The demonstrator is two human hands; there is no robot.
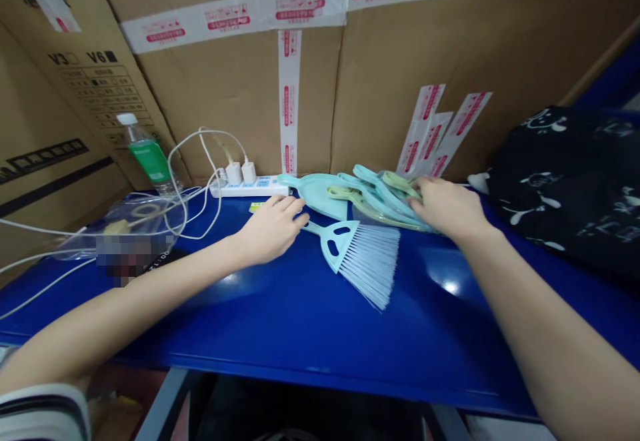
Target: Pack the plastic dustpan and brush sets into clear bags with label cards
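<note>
A light-blue hand brush [339, 246] with pale bristles fanned out lies on the blue table. My left hand [273, 231] is closed around the end of its handle, palm down, with the grip partly hidden by the fingers. Just behind the brush rests a light-blue dustpan [320, 193]. To the right is a pile of light-blue and green dustpan sets [380, 191] in clear plastic. My right hand [445, 204] grips the right end of this pile, fingers curled; which piece it pinches is partly hidden.
A white power strip [250, 187] with chargers and looping cables stands against cardboard boxes [225, 94]. At left are a green-labelled bottle [150, 154] and a clear plastic bag [150, 214]. A black patterned cloth item [570, 181] sits at right.
</note>
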